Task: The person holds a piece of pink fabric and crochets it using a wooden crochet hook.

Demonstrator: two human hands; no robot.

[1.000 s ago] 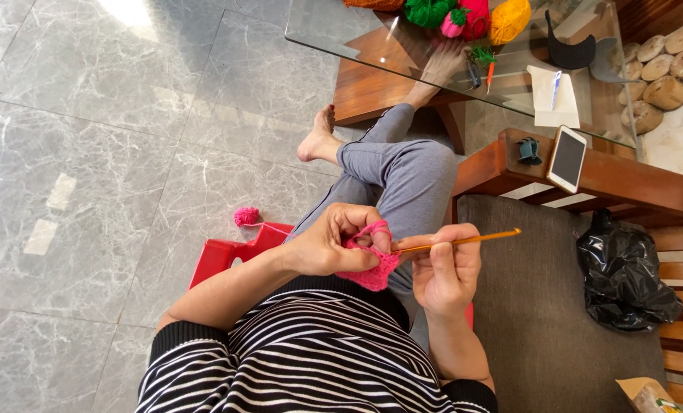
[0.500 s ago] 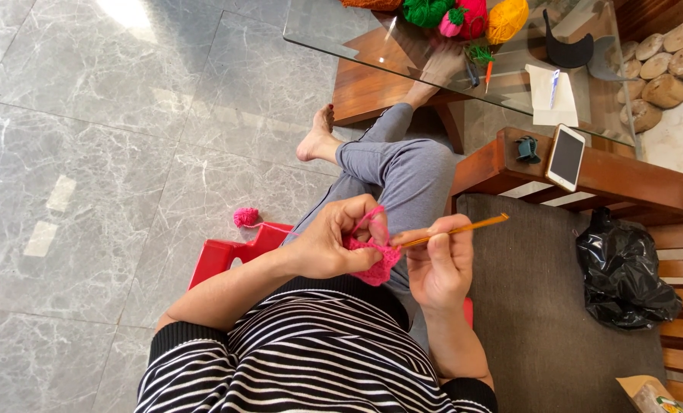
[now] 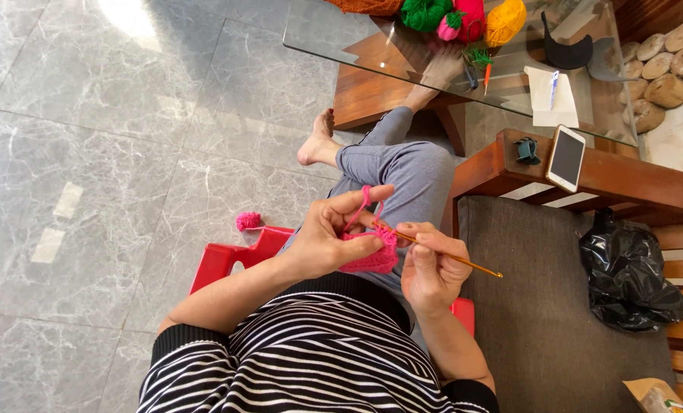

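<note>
A small pink crocheted piece (image 3: pixel 366 256) sits over the person's lap, between both hands, in front of the striped top. The left hand (image 3: pixel 327 241) pinches it, thumb pressed along its near edge and fingers curled behind, while the forefinger is raised with a strand of pink yarn (image 3: pixel 363 205) looped over it. The right hand (image 3: pixel 430 268) pinches an orange crochet hook (image 3: pixel 452 259) between thumb and fingertips, the other fingers folded close; the hook's tip meets the top edge of the pink piece and its handle points off to the right.

Below the hands is a red plastic stool (image 3: pixel 230 258), and just beside it on the grey marble floor (image 3: pixel 89 153) lies a small pink yarn ball (image 3: pixel 248 221). To the right, a grey cushion (image 3: pixel 544 306) bears a black plastic bag (image 3: pixel 630 274), bunched shut so its contents cannot be told. On the wooden armrest (image 3: pixel 632 180) lies a smartphone (image 3: pixel 566 157), with a small dark clip (image 3: pixel 526 150) near it.

Further off, a glass table (image 3: pixel 341 38) holds green (image 3: pixel 424 12), red (image 3: pixel 473 14) and yellow (image 3: pixel 505 20) yarn balls close together, and a paper pad (image 3: pixel 548 95) with a pen (image 3: pixel 554 86) on it.
</note>
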